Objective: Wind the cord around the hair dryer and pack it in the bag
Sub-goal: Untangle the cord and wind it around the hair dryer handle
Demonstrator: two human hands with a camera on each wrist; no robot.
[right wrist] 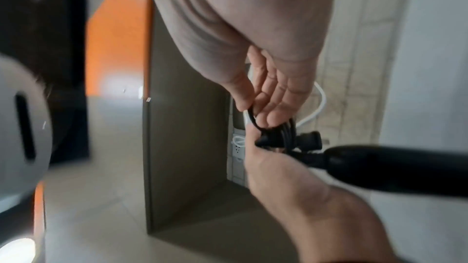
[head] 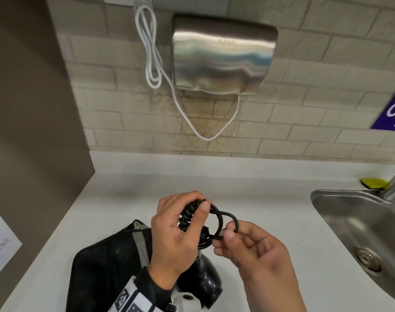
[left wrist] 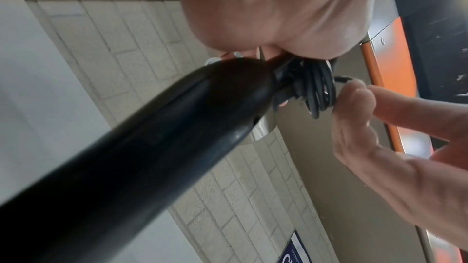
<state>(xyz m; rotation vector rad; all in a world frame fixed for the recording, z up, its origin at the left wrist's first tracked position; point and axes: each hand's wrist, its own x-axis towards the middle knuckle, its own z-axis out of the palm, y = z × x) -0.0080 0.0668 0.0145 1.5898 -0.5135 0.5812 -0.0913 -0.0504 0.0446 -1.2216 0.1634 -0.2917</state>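
Cord (head: 193, 218) is bunched in coils inside left hand (head: 178, 235), fingers + thumb curled tight round it. Right hand (head: 248, 246) pinches a loose loop just right of that, other fingers relaxed. Hair dryer (head: 205, 280) hangs below left hand, over counter (head: 248, 183). Bag (head: 106, 266) lies under left wrist.

I see a pale brick wall (head: 304, 113) with a steel hand dryer (head: 223, 55), white tabletop (head: 214, 176), steel sink (head: 358, 224) right.
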